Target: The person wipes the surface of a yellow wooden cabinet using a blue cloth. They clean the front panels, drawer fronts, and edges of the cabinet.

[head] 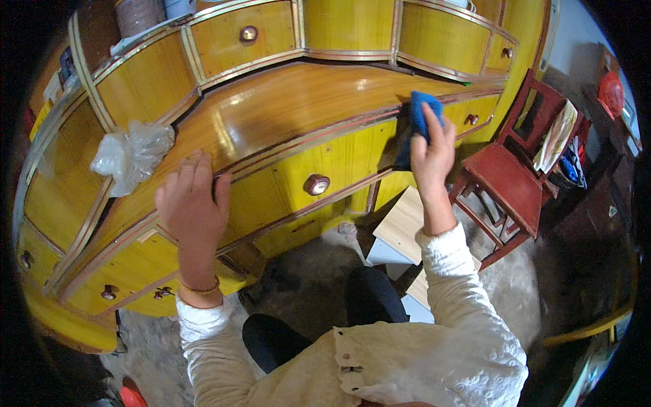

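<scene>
My right hand [434,147] grips a blue cloth [426,114] at the front edge of a brown wooden cabinet top [305,96], towards its right part. Part of the cloth hangs down over the yellow front. My left hand [193,198] rests with its palm down on the left part of the top, near the front edge, holding nothing. Left of that hand lies a crumpled clear plastic bag [133,155]. Below the top is a yellow drawer front with a round knob [316,184].
A red wooden chair [508,178] with cloths over its back stands at the right. Pale wood-topped boxes or steps [402,224] are on the floor beside my legs. Yellow upper drawers [244,46] border the top's back edge. A spool of cord [138,18] stands above them, upper left.
</scene>
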Available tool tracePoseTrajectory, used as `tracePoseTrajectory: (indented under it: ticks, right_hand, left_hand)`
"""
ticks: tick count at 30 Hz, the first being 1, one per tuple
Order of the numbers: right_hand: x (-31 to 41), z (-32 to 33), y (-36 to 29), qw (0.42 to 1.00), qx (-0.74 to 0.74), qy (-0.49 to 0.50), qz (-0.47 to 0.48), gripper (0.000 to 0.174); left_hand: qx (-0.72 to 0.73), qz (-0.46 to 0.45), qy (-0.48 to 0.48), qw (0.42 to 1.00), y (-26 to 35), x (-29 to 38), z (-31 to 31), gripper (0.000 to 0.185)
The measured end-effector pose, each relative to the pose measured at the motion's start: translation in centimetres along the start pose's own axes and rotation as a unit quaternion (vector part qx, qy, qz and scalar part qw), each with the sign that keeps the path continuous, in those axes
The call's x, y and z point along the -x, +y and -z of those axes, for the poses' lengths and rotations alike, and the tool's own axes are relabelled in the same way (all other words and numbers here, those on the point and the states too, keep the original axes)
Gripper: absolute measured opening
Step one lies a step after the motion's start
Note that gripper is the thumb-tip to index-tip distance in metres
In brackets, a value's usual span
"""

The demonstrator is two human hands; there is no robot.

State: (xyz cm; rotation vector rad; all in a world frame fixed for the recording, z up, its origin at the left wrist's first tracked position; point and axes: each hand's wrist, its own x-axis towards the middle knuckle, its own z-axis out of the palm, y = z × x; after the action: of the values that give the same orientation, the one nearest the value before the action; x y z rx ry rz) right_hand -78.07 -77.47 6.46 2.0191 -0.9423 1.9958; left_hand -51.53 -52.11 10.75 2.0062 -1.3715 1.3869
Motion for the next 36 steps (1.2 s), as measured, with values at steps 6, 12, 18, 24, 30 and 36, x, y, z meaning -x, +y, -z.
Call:
tracePoseTrajectory:
  ticks: [6, 12, 18, 24, 30, 36]
  right_hand:
    - [1.9, -2.6, -5.2, 0.997, 0.074, -0.025, 0.014, 0.060]
    - [3.0, -0.6, -10.9, 0.973, -0.035, -0.156, 0.164, 0.059]
    - [1.9, -1.6, -7.9, 0.905, -0.034, -0.095, 0.412, 0.040]
    - [-0.3, 0.9, 3.9, 0.966, 0.116, -0.045, 0.227, 0.045]
    - [1.0, 1.3, 9.2, 0.994, 0.097, 0.035, 0.024, 0.054]
    - [7.5, -1.0, 9.4, 0.994, 0.063, -0.073, 0.060, 0.063]
  left_hand:
    - [-0.002, 0.011, 0.002, 1.000, 0.0, -0.1, 0.0, 0.040]
    - [0.010, 0.007, -0.005, 1.000, -0.1, 0.1, 0.0, 0.040]
    - [0.023, 0.011, -0.024, 0.999, 0.3, 0.3, 0.1, 0.040]
    - [-0.001, 0.000, -0.012, 1.000, 0.3, 0.0, 0.0, 0.039]
    - [-0.031, -0.020, 0.039, 0.999, -0.2, 0.4, -1.1, 0.033]
    - [-0.034, -0.047, 0.055, 0.997, -0.5, 0.2, -1.2, 0.036]
